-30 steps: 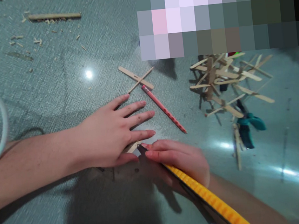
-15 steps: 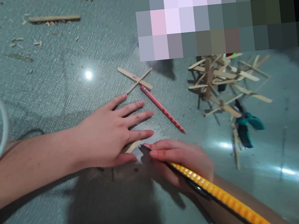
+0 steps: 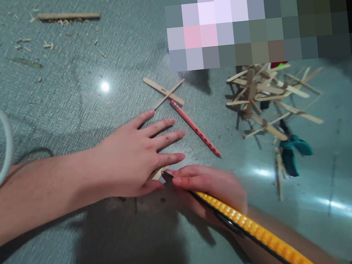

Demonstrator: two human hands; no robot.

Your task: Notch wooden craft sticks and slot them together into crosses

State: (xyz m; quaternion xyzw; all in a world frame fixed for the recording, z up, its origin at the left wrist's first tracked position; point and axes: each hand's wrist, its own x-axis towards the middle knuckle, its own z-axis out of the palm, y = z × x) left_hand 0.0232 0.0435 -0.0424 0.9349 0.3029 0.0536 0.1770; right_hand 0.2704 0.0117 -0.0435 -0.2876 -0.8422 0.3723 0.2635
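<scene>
On the table (image 3: pixel 80 112), left hand (image 3: pixel 131 157) spread; right (image 3: pixel 212 186) pinches cutter (image 3: pixel 233 213) (yellow)

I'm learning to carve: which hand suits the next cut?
Likely the right hand: it holds the yellow knife, dark tip at the wooden stick, while the left hand lies spread over that stick.

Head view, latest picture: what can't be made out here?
All in the head view:
- Wooden stick: mostly hidden under the left hand.
- Blade tip: too small and blurred to judge contact.
- Yellow tool: partly covered by the right hand; far end cut off by the bottom edge.
- Stick pile: overlaps prevent counting.
- Upper right: masked by pixelated blocks.
</scene>
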